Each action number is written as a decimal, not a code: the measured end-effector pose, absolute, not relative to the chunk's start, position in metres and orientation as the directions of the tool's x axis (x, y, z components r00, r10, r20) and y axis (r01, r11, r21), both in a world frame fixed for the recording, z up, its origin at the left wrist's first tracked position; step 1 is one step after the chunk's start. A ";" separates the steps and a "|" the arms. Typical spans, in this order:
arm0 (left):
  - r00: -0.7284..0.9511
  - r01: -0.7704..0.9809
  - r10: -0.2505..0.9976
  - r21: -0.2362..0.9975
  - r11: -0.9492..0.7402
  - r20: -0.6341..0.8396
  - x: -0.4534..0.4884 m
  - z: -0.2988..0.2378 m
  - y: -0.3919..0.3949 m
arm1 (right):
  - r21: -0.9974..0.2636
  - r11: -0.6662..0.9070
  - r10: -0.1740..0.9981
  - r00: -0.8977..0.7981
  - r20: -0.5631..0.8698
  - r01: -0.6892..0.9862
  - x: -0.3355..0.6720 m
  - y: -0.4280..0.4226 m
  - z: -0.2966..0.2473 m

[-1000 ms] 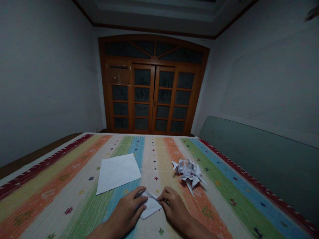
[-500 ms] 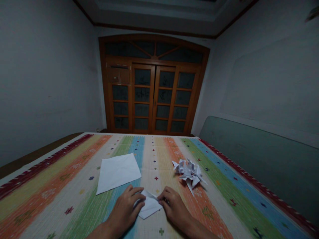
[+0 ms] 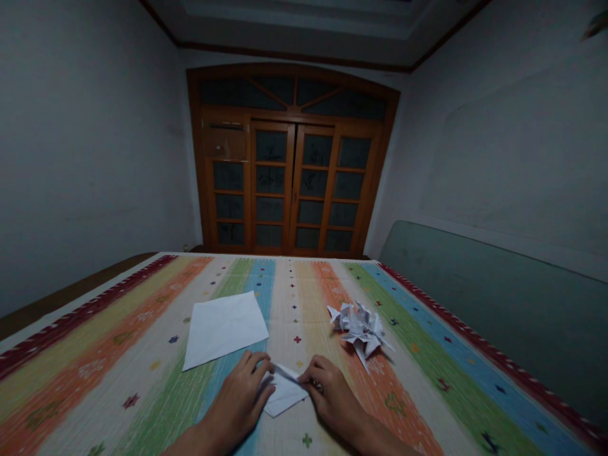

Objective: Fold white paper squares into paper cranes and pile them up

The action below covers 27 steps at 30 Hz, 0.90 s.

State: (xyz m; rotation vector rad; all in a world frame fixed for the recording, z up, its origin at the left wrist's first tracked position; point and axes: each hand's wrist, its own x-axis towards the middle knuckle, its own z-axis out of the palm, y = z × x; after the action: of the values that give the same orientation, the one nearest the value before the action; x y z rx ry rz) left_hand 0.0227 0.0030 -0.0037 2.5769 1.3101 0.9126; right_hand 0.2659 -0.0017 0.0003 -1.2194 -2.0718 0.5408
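A small piece of folded white paper (image 3: pixel 287 394) lies on the striped tablecloth between my two hands. My left hand (image 3: pixel 244 386) holds its left side, with curled fingers and the thumb resting along the paper. On the other side, my right hand (image 3: pixel 330 389) pinches the paper's right corner between thumb and fingers. The upper edge of the paper stands slightly raised. The undersides of my fingers are hidden. Beyond my left hand lies a flat white sheet (image 3: pixel 226 329). Past my right hand sits a cluster of folded paper figures (image 3: pixel 361 329) with pointed tips.
The striped tablecloth (image 3: pixel 156 392) covers the table, with dark red bands along its sides. A pale green panel (image 3: pixel 475 304) stands along the right edge. Wooden doors with glass panes (image 3: pixel 294 183) are at the far end, and white walls rise on both sides.
My left fingers have shifted slightly left and back along the paper, uncovering a little more of it. My right hand keeps its pinch in nearly the same place.
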 end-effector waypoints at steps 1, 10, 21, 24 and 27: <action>0.468 0.690 0.744 0.329 -0.645 0.477 0.023 -0.004 0.004 | -0.627 0.492 0.870 -0.352 0.344 0.604 0.266 -0.001 -0.001; 0.558 0.670 0.619 0.140 -0.729 0.552 0.022 -0.005 0.004 | -0.448 0.604 0.790 -0.424 0.442 0.660 0.265 -0.002 -0.014; 0.623 0.647 0.585 0.079 -0.759 0.518 0.024 -0.005 0.003 | -0.292 0.632 0.772 -0.551 0.317 0.718 0.269 -0.001 -0.007; 0.638 0.635 0.600 0.111 -0.764 0.482 0.024 -0.001 -0.001 | -0.220 0.657 0.752 -0.606 0.259 0.721 0.272 -0.001 -0.001; 0.648 0.626 0.622 0.156 -0.764 0.440 0.021 0.006 -0.004 | -0.170 0.677 0.732 -0.631 0.258 0.716 0.273 -0.002 0.000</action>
State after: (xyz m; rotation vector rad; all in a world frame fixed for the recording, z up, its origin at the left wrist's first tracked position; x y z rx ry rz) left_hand 0.0209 -0.0043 0.0060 2.8609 1.0832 0.7571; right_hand 0.2726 -0.0018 -0.0002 -1.1499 -2.5871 0.0731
